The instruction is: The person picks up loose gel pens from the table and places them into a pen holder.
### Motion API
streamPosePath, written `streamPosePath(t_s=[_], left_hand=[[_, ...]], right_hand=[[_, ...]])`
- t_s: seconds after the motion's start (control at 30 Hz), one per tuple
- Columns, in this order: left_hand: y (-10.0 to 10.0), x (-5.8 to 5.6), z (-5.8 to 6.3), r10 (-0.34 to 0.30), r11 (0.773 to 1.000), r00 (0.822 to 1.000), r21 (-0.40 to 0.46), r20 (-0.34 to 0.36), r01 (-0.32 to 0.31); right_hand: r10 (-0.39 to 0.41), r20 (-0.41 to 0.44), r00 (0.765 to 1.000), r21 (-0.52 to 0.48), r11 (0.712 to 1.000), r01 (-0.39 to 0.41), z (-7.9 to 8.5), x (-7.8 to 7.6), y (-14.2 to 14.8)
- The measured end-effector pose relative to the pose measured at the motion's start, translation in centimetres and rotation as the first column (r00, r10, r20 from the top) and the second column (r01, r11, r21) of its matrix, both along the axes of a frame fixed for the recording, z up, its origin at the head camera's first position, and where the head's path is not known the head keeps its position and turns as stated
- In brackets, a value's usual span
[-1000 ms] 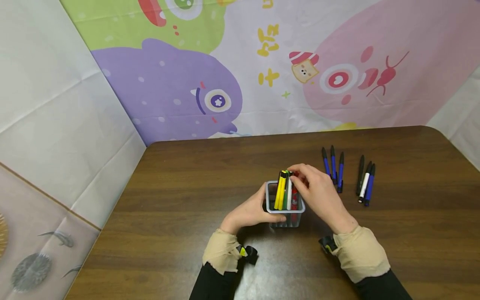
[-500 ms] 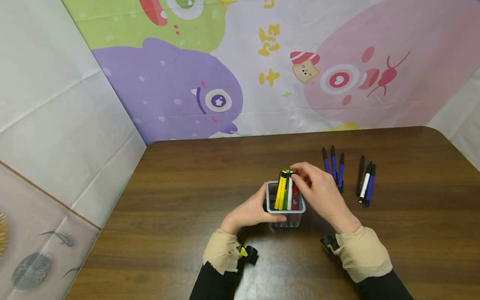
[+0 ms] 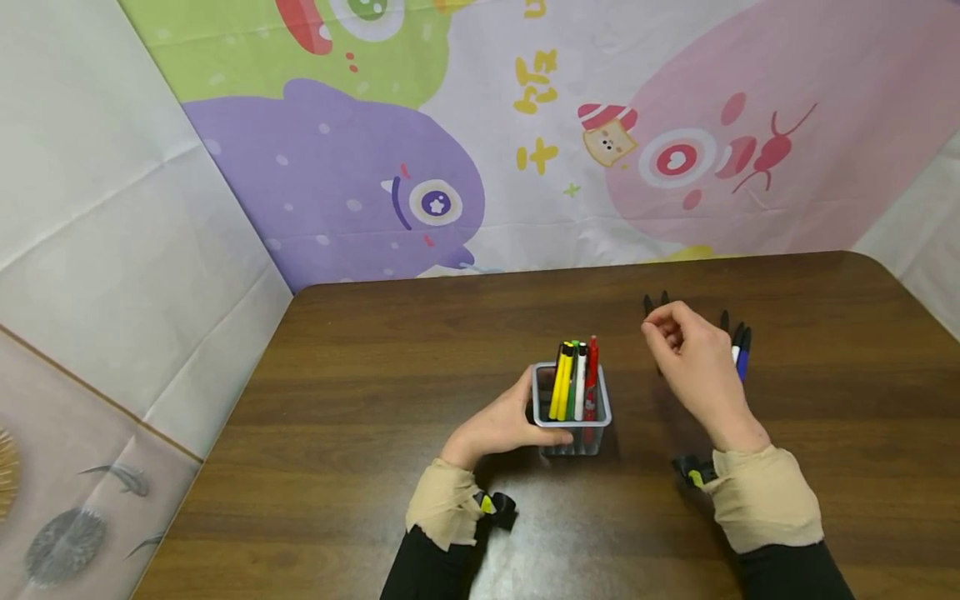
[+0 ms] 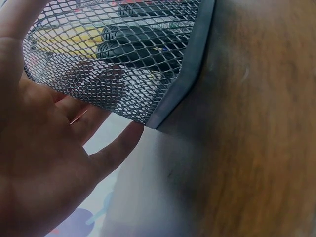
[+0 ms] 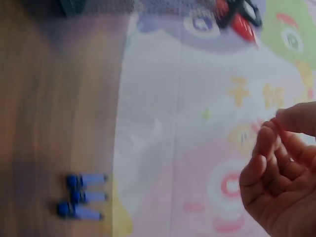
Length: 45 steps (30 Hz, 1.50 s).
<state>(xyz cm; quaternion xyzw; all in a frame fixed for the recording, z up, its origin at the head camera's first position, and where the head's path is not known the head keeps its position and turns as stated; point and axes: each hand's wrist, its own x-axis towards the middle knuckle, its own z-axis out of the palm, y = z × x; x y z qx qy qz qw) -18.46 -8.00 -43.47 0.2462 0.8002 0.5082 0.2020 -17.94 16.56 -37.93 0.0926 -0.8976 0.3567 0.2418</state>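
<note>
1. Holder [image 3: 592, 423] stands on the counter [image 3: 375, 375]; the left hand [image 3: 498, 423] steadies it, fingers curled round its side.
2. Inside, yellow pens [image 3: 564, 383], a green pen [image 3: 574, 385] and a red pen [image 3: 592, 375] poke above the rim, the red one at the right side.
3. Right hand [image 3: 697, 354] is well apart from the holder: fingers curled, thumb and forefinger tips pressed together, no pen seen between them.
4. Three blue pens [image 5: 89, 196] lie near each other on the counter, apart from those tips; a black pen [image 3: 724, 322] and others show beside the right hand, partly hidden by it.
5. Step in hand, I judge: filling the holder, at the stage of fetching a loose pen.
6. Next move would call for parting the tips, pinching a single pen without nudging its neighbours, and a firm left grip to receive it.
</note>
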Motion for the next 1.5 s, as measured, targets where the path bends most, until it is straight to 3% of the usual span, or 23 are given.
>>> streamPosePath(t_s=[0.2,0.4,0.73,0.9,1.13,1.33,1.5], left_hand=[[0.1,0.0,0.0,-0.004,1.000,1.000,-0.004,0.001,0.004],[0.1,0.0,0.0,-0.003,1.000,1.000,-0.007,-0.008,0.003],[0.0,0.0,0.0,0.008,1.000,1.000,-0.017,-0.022,-0.009],[0.0,0.0,-0.1,0.005,1.000,1.000,-0.005,-0.014,-0.005],[0.0,0.0,0.0,0.000,1.000,1.000,0.007,-0.008,0.000],[0.0,0.0,-0.1,0.000,1.000,1.000,0.006,-0.012,0.000],[0.0,0.0,-0.2,-0.005,1.000,1.000,0.016,-0.016,0.005]], right_hand=[[-0.095,0.150,0.984,0.023,0.995,0.093,0.4,0.2,3.5],[-0.150,0.290,0.945,0.119,0.986,0.120,0.0,0.3,6.7],[-0.161,0.489,0.857,0.181,0.980,0.080,-1.1,0.1,9.3],[-0.169,0.579,0.798,0.189,0.979,0.069,-1.6,-0.2,9.6],[-0.183,0.657,0.732,0.182,0.980,0.081,-2.1,-0.3,9.6],[-0.141,0.753,0.643,0.138,0.989,0.055,-2.3,-0.3,9.7],[-0.129,0.781,0.612,0.131,0.990,0.042,-2.4,-0.5,9.8]])
